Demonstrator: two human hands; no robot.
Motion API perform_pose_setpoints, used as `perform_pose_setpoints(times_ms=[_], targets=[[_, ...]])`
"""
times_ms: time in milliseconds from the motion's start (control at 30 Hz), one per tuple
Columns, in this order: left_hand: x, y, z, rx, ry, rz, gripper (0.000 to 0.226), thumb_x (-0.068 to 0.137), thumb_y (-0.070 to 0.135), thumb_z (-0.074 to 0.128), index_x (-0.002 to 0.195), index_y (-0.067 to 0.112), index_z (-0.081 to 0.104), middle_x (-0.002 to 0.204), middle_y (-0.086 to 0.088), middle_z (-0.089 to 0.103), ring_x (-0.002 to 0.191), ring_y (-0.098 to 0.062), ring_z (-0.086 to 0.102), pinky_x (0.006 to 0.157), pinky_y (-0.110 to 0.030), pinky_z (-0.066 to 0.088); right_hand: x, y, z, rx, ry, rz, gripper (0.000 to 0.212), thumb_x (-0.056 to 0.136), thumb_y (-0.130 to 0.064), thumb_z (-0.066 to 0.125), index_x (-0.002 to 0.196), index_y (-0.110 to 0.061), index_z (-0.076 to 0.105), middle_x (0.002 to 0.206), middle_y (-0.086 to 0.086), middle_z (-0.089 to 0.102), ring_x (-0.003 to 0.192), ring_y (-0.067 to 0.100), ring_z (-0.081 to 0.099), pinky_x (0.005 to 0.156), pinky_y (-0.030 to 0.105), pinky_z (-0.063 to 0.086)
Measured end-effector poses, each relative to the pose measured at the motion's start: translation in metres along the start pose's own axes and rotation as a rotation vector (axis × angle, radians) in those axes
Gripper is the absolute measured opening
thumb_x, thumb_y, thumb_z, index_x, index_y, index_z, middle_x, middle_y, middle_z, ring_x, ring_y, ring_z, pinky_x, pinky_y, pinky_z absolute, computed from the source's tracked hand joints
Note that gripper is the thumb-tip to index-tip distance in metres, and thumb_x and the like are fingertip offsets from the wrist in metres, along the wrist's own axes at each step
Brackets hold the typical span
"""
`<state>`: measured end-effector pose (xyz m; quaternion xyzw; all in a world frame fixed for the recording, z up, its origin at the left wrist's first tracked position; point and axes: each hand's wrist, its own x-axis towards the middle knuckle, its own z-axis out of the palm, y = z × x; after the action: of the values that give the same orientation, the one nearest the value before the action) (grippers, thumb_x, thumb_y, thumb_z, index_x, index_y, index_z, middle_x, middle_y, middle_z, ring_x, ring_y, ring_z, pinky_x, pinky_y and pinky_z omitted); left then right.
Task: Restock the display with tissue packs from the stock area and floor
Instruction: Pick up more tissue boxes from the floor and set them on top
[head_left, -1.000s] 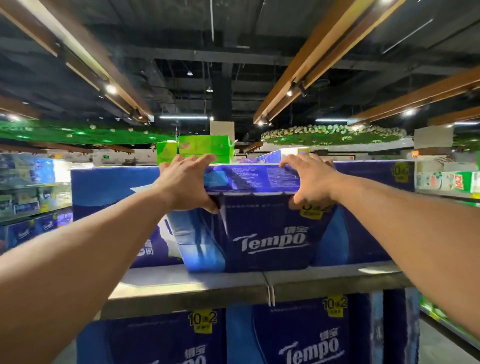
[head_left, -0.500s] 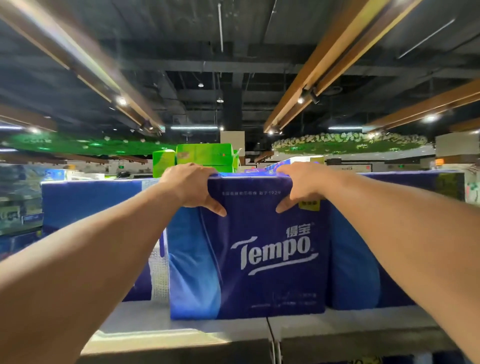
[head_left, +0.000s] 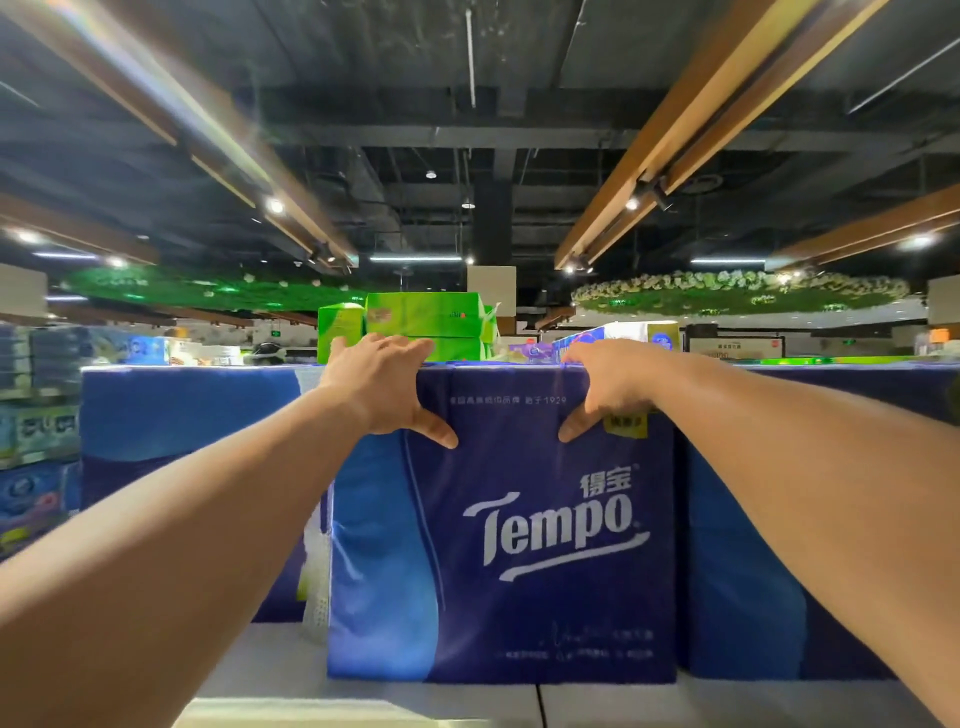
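A: Since 0.5 s ago, pack's sitting lower & closer, upright w/ its base flat on the shelf now; both hands are still clamped on its top edge.

B: Grip state?

A: Left hand (head_left: 382, 384) is curling fingers over the top of the Tempo tissue pack (head_left: 501, 525), thumb pressing the front face. Right hand (head_left: 605, 387) is doing the same, thumb beside the yellow sticker (head_left: 626, 423).

B: Edges, room to move?

A: Pack's left side is almost touching the left blue pack (head_left: 192, 467), w/ a white strip showing in the gap; right blue pack (head_left: 779, 545) is standing just beside it. Front edge is sitting near the shelf (head_left: 363, 696) lip. Green packs (head_left: 426, 319) are standing behind, higher up.

B: Room?

A: Store ceiling w/ wooden beams (head_left: 701, 130) & spotlights is running overhead.
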<state>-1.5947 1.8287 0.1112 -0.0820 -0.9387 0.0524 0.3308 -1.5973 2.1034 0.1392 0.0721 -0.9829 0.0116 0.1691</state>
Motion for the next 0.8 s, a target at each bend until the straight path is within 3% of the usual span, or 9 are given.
perform_pose_setpoints(times_ms=[33, 100, 200, 500, 800], targets=[[-0.006, 0.003, 0.002, 0.007, 0.014, -0.017, 0.136, 0.039, 0.099, 0.062, 0.155, 0.037, 0.027, 0.157, 0.003, 0.04, 0.146, -0.03, 0.031, 0.115, -0.06, 0.026, -0.005, -0.002, 0.001, -0.038, 0.028, 0.004, 0.102, 0.047, -0.075, 0.087, 0.134, -0.039, 0.048, 0.134, -0.003, 0.061, 0.118, 0.028, 0.058, 0.102, 0.052, 0.046], [-0.024, 0.008, 0.006, -0.012, 0.03, -0.044, 0.14, 0.05, 0.094, 0.064, 0.161, 0.037, -0.001, 0.17, 0.001, 0.006, 0.156, -0.034, -0.002, 0.12, -0.067, 0.005, -0.021, -0.009, 0.006, -0.158, 0.127, 0.007, 0.11, 0.058, -0.077, 0.081, 0.15, -0.038, 0.036, 0.149, 0.0, 0.048, 0.136, 0.031, 0.045, 0.112, 0.06, 0.03], [-0.059, 0.01, 0.002, 0.026, -0.017, -0.041, 0.139, 0.057, 0.093, 0.061, 0.159, 0.039, -0.017, 0.169, 0.002, -0.019, 0.153, -0.035, -0.021, 0.119, -0.066, -0.004, -0.062, -0.025, 0.014, -0.241, 0.258, -0.018, 0.108, 0.074, -0.075, 0.071, 0.159, -0.031, 0.021, 0.164, 0.005, 0.025, 0.151, 0.032, 0.02, 0.119, 0.066, 0.012], [-0.183, 0.001, -0.067, -0.045, -0.082, -0.054, 0.134, 0.061, 0.093, 0.059, 0.16, 0.039, -0.012, 0.17, 0.001, -0.014, 0.155, -0.034, -0.017, 0.12, -0.067, 0.001, -0.214, -0.069, 0.016, -0.097, 0.191, 0.097, 0.089, 0.086, -0.071, 0.06, 0.157, -0.029, 0.025, 0.163, 0.003, 0.022, 0.15, 0.031, 0.02, 0.118, 0.062, 0.022], [-0.34, 0.003, -0.082, -0.106, -0.259, 0.013, 0.131, 0.06, 0.094, 0.058, 0.16, 0.041, -0.007, 0.171, 0.004, -0.008, 0.155, -0.033, -0.014, 0.121, -0.065, 0.003, -0.379, -0.129, 0.038, -0.087, 0.03, 0.151, 0.084, 0.088, -0.067, 0.061, 0.155, -0.03, 0.028, 0.163, 0.003, 0.022, 0.148, 0.033, 0.023, 0.114, 0.063, 0.027]])
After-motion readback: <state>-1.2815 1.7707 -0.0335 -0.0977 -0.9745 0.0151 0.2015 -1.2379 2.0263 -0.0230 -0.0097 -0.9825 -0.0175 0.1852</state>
